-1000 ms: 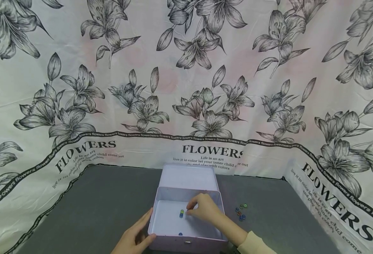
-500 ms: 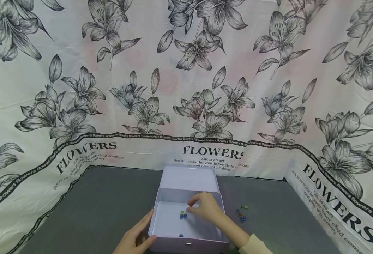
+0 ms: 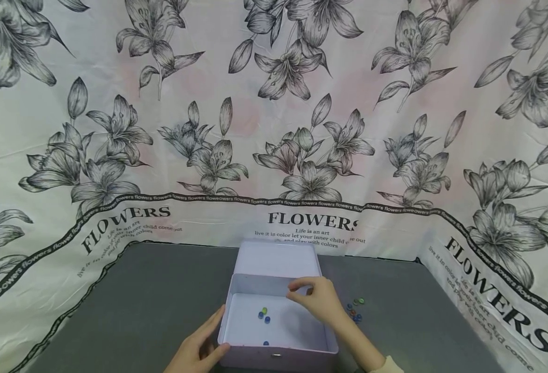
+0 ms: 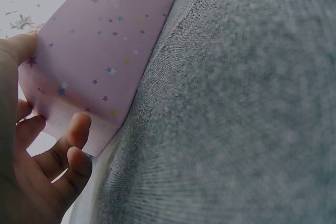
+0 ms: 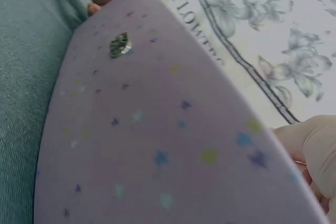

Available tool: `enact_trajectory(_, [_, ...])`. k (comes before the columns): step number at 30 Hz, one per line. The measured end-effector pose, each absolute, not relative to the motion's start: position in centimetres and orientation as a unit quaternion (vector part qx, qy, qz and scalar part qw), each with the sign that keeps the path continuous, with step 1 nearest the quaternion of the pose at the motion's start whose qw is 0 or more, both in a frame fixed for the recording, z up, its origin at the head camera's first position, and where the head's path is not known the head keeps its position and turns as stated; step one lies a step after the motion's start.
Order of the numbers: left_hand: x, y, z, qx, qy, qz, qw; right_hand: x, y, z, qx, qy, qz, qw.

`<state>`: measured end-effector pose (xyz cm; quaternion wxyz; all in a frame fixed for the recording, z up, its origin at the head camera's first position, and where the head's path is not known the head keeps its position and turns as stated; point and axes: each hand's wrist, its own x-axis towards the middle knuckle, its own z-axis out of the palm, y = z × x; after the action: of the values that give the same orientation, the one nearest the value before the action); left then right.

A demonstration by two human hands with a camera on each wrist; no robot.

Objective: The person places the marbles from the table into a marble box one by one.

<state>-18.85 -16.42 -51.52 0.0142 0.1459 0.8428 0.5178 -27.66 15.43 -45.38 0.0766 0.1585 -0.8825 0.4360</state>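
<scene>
An open pale lilac box [image 3: 297,326] with a small front clasp [image 3: 276,355] stands on the grey table, its lid [image 3: 277,259] tipped back. My left hand [image 3: 196,344] holds the box's front left corner, thumb at the front and fingers along the side. Inside lie a yellow-green marble [image 3: 264,310], two blue marbles beside it, and another blue marble [image 3: 266,343] near the front wall. Above the box's right half hovers my right hand [image 3: 320,300], thumb and forefinger apart with nothing visible between them. In the right wrist view, the star-patterned front wall [image 5: 142,124] hides most of that hand.
Several loose marbles [image 3: 352,312], blue, green and orange-red, lie on the grey table [image 3: 171,290] right of the box. A white flower-printed cloth [image 3: 218,223] stands behind the table and along its sides.
A blue marble has come into the box from my right hand, and the small group has rolled slightly apart. My right hand has moved up and right. The left hand stays at the corner.
</scene>
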Motion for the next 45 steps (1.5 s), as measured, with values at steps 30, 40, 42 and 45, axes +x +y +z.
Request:
enact_trajectory(30, [-19.0,-16.4,-51.6,0.154,0.844,0.513,0.023,-25.1,27.7,-46.8,0.029,-0.890,0.432,0.142])
enact_trajectory(40, [-18.9,-16.6,-51.9,0.157,0.845,0.512,0.018,-24.0,29.5,-49.6,-0.002,-0.909,0.402,0.112])
enact_trajectory(42, [-19.0,-16.5,-51.8,0.154,0.845,0.511,0.019,-23.9,29.6,-50.1,-0.001,-0.911,0.395,0.116])
enact_trajectory(45, [-19.0,-16.5,-51.7,0.153,0.847,0.509,0.019,-23.9,29.6,-50.6,-0.005,-0.912,0.395,0.112])
